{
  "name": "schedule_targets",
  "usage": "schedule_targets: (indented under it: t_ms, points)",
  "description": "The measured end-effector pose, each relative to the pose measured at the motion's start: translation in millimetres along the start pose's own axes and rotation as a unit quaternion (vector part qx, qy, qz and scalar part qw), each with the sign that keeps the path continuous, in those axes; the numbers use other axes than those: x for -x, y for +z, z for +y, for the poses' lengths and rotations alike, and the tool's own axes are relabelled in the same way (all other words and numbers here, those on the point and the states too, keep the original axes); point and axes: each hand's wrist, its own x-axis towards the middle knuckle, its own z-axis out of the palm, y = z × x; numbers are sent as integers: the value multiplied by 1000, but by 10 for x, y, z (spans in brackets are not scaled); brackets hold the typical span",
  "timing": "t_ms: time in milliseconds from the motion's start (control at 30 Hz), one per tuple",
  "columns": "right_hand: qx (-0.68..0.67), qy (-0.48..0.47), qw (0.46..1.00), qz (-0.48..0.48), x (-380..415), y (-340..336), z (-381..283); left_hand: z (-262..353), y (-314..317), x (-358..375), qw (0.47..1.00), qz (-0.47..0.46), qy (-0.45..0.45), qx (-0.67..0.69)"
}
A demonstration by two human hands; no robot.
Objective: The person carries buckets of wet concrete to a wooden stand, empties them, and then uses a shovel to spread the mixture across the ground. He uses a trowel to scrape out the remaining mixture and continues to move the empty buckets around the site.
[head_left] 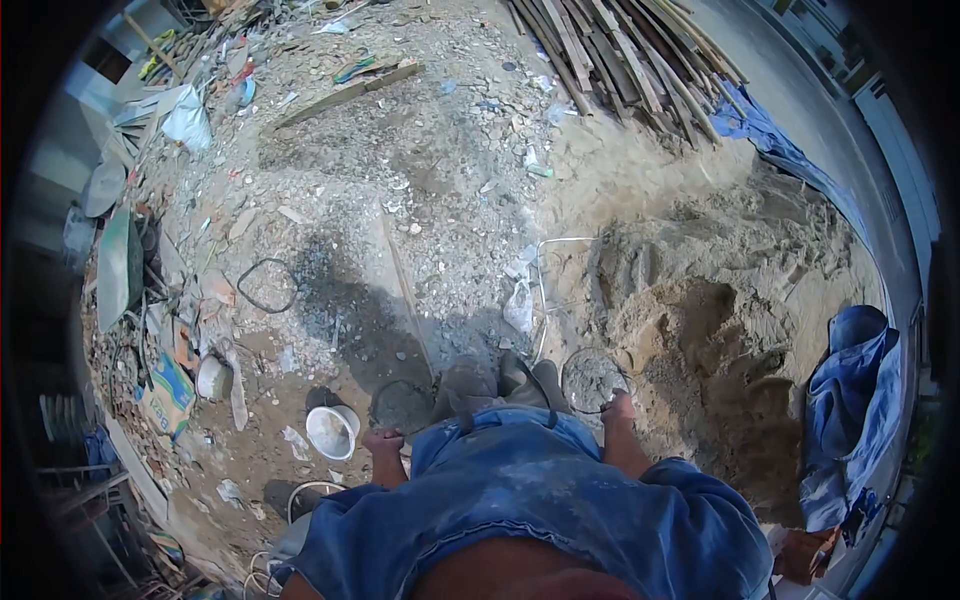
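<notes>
I watch through the head camera: the right hand (620,408) is curled closed at the rim of a round, dark-edged bucket of grey grit (592,378), gripping its near right side. The left hand (383,441) is a closed fist beside a dark round bucket (402,408); shadow lies there, so I think it has the handle but cannot be sure. Left of that fist stands a white round plastic bucket (332,432). Farther out I see a black ring (267,285) on the ground (330,210), brown heaped sand (680,310) toward its right edge, crumpled blue sheeting (850,390) along that edge, and stacked wooden planks (620,60) near its far right corner.
</notes>
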Motion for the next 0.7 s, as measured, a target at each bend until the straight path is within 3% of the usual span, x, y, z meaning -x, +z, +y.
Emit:
schedule_targets:
  t_ms: [233, 300, 367, 433, 500, 533, 567, 633, 700]
  points:
    - [-27, -17, 999, 35, -395, 1247, -417, -217, 1385, -311, 998, 20, -57, -36]
    - [20, -13, 999, 21, -342, 1674, -680, -322, 1820, -428, 996, 43, -72, -24]
    - [7, -16, 991, 135, 250, 2286, -1052, -388, 2354, -531, 994, 62, -86, -9]
    - [30, -1, 998, 63, -144, 2580, -1139, -350, 2592, -538, 991, 88, -102, 13]
    - [45, -87, 995, -35, -1015, 2872, -1158, -269, 3142, -798, 992, 39, -116, 33]
    - [45, -129, 987, -84, -831, 3121, -1316, -267, 3366, -779, 992, 34, -114, 41]
    - [97, -120, 988, -23, -643, 3310, -1445, -248, 3557, -749, 995, 20, -99, 20]
    - [193, -81, 973, 92, 1266, 3945, -2065, -174, 4117, -758, 997, -18, -68, -23]
    - [94, -41, 992, 76, 952, 4449, -2156, -97, 4780, -747, 998, -12, -58, 12]
